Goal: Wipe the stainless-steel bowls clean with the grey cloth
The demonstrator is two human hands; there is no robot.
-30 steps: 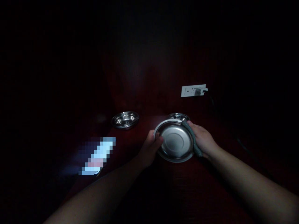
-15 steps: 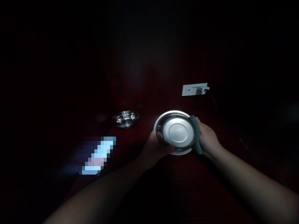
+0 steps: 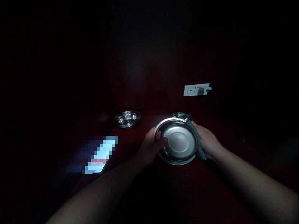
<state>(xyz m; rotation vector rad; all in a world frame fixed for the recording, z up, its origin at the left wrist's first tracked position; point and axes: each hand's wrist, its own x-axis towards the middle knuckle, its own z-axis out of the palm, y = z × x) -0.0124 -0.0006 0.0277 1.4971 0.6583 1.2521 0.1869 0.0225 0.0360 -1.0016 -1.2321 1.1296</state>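
Observation:
A round, shiny metal bowl (image 3: 178,140) is held up tilted, its inside facing me. On its left side my left hand (image 3: 150,146) grips the rim, thumb over the inside and fingers behind. At the right rim my right hand (image 3: 206,140) is closed on a grey-green cloth (image 3: 197,140), which is folded over the bowl's edge; most of those fingers are hidden behind. Just beyond the held bowl, another metal bowl (image 3: 181,115) shows only its upper part.
A stack of metal bowls (image 3: 127,119) stands to the left on the dark red table (image 3: 133,140). Nearer, a lit phone (image 3: 101,155) lies with its screen blurred. On the wall behind is a white socket (image 3: 196,89) with a plug in it; a dark cable runs down the right.
The held bowl has come slightly lower and nearer, uncovering the bowl behind it. My left thumb has shifted from the lower rim up onto the inside left.

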